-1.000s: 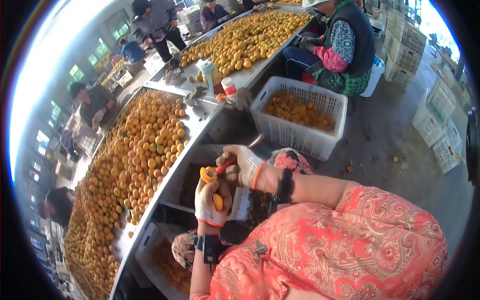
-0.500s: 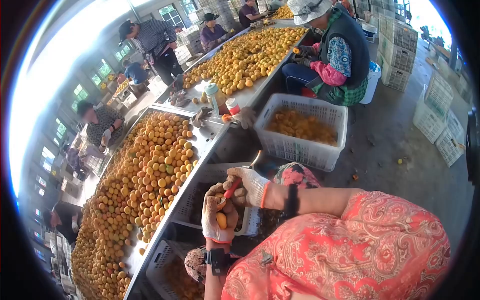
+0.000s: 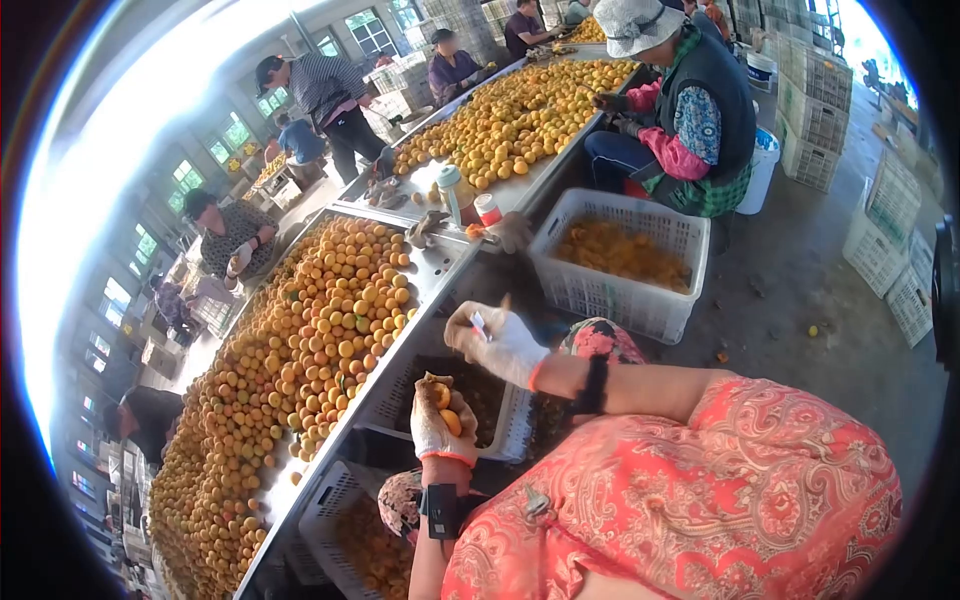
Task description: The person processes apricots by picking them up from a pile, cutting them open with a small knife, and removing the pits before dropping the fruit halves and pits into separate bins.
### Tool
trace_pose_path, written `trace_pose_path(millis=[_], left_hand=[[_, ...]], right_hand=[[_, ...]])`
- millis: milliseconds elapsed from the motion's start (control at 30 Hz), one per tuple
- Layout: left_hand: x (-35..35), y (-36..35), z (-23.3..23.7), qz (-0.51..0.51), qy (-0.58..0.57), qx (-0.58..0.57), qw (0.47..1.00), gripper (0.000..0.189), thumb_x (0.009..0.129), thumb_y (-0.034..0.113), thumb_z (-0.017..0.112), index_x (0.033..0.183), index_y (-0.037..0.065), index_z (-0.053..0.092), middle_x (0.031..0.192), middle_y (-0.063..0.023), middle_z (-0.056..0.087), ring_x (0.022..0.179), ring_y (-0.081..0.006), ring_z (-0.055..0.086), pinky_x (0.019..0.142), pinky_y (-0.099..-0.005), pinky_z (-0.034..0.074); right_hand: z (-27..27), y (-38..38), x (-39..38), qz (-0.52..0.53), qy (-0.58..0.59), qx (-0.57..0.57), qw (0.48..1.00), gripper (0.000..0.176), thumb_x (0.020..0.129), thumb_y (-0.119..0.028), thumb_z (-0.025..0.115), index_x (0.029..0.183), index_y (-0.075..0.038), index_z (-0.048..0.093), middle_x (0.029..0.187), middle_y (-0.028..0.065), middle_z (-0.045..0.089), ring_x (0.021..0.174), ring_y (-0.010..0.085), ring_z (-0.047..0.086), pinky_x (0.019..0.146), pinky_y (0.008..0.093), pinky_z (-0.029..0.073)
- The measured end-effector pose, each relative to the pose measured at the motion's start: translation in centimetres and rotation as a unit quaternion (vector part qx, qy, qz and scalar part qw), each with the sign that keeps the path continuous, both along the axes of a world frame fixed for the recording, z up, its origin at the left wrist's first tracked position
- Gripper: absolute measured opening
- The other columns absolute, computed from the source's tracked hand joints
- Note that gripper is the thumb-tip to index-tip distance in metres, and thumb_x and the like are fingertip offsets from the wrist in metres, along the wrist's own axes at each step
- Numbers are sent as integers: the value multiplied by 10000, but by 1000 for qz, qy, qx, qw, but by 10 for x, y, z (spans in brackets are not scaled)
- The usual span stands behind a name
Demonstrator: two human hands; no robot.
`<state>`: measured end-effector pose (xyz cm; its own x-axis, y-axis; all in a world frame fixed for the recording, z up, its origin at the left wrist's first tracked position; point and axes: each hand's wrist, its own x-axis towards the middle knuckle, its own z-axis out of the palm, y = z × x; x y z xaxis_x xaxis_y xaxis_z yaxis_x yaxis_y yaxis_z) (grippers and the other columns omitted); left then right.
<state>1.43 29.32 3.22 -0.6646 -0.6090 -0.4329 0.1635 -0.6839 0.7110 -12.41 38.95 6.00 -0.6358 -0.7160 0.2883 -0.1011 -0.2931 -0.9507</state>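
My left hand (image 3: 440,425), in a dirty white glove, is curled around apricots (image 3: 453,423); at least two orange pieces show between thumb and fingers. My gloved right hand (image 3: 497,340) is raised above and to its right, closed on a small red-handled knife (image 3: 481,325), mostly covered by the fingers and blurred. Below both hands stands a white crate (image 3: 515,420) with dark contents I cannot make out. Left of my hands, a heap of whole apricots (image 3: 330,320) covers the metal table (image 3: 437,270).
A white crate (image 3: 690,265) of orange fruit pieces stands ahead right; another crate (image 3: 325,490) is at lower left. A bottle (image 3: 457,195), a white-and-red container (image 3: 487,208) and gloves (image 3: 427,228) lie on the table. A co-worker (image 3: 700,120) sits beyond; stacked crates (image 3: 812,110) stand right.
My right hand has moved up and away from my left hand, taking the knife with it. The left hand keeps the apricots, now more exposed. The whole view has shifted slightly.
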Motion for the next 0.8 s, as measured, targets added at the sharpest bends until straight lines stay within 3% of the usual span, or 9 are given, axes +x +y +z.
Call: trace_pose_path(millis=[100, 200, 267, 333, 467, 600, 667, 733, 800], left_hand=[[-6, 13, 12, 13, -52, -15, 998, 345, 943, 532, 595, 958, 188, 604, 723, 23, 608, 497, -115, 541, 395, -227, 364], [-2, 29, 24, -31, -52, -50, 997, 379, 939, 566, 580, 996, 192, 595, 769, 14, 620, 521, -119, 564, 395, -234, 391], [0, 40, 34, -22, -63, -61, 996, 379, 944, 557, 578, 987, 182, 607, 750, 9, 611, 513, -121, 546, 394, -233, 375], [9, 43, 37, -10, -77, -72, 994, 380, 949, 549, 575, 978, 172, 618, 731, 5, 601, 504, -123, 527, 393, -233, 359], [38, 29, 44, -74, 6, -67, 995, 404, 950, 500, 590, 967, 100, 643, 676, -23, 561, 464, -104, 404, 407, -228, 260], [77, 20, 41, -24, 15, -64, 998, 343, 924, 437, 648, 962, 96, 663, 707, -18, 577, 502, -120, 451, 432, -221, 307], [94, 10, 24, 38, 9, -29, 999, 344, 913, 417, 670, 960, 76, 663, 716, -30, 587, 511, -124, 471, 434, -219, 335], [116, 5, 6, 40, 18, -37, 998, 327, 910, 378, 682, 958, 56, 653, 727, -46, 596, 531, -131, 500, 445, -216, 372], [132, 4, -11, 43, -11, -14, 999, 315, 913, 361, 678, 954, 51, 644, 734, -46, 595, 539, -137, 510, 449, -211, 374]], right_hand=[[-6, 8, 17, -51, 287, 96, 952, 232, 917, -154, 649, 1137, -88, 623, 915, 78, 678, 803, 197, 664, 730, 299, 540], [-15, 5, 20, -55, 390, 22, 919, 241, 874, -156, 666, 1109, -114, 635, 884, 135, 660, 748, 271, 646, 681, 355, 529], [-6, 13, 17, -39, 367, 76, 926, 186, 852, -183, 663, 1025, -115, 647, 873, 137, 668, 828, 357, 654, 713, 426, 525], [-8, 12, 11, -48, 352, 72, 932, 164, 865, -195, 673, 1004, -113, 645, 848, 146, 670, 793, 352, 662, 686, 427, 528], [-22, 10, 2, -108, 378, 80, 916, 294, 864, -265, 715, 1083, -83, 642, 845, 177, 678, 765, 347, 677, 661, 414, 534], [-37, 27, 1, -92, 343, 109, 928, 314, 862, -254, 723, 1100, -69, 637, 826, 176, 672, 756, 335, 674, 666, 403, 525], [-60, 36, -11, -13, 271, 111, 956, 298, 878, -291, 705, 1058, -62, 641, 802, 166, 662, 746, 313, 662, 660, 382, 506], [-76, 49, -20, 37, 172, 201, 964, 344, 886, -401, 671, 910, -57, 663, 771, 127, 669, 681, 264, 644, 605, 340, 487], [-77, 70, -18, 90, -16, 269, 959, 332, 884, -404, 667, 888, -73, 687, 747, 74, 674, 587, 209, 626, 532, 336, 478]])
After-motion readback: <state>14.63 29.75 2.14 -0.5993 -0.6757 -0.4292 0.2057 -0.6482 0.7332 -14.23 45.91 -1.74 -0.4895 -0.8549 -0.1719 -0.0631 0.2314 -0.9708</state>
